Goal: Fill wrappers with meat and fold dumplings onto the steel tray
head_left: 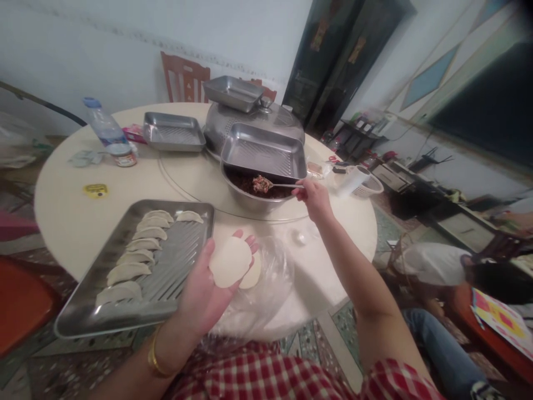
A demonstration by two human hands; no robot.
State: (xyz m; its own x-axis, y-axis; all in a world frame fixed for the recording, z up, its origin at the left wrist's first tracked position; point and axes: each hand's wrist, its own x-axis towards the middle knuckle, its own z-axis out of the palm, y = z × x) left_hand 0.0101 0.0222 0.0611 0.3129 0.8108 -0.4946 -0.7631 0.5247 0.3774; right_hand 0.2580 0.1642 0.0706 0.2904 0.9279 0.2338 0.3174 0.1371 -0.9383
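red checked shirt (258,375), dough wrapper (230,262) supported on left hand (204,297), grip spread, spoon (287,185) pinched by right hand (315,200), filling (261,184) heaped on it at the bowl (262,204)

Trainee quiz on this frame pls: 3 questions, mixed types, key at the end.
1. True or false: the spoon is in the right hand.
2. What lies on the upturned left hand? A) a bottle cap B) a flat dough wrapper C) a steel lid
3. How many folded dumplings lie on the tray beside that hand?

Key: 1. True. 2. B. 3. Eight.
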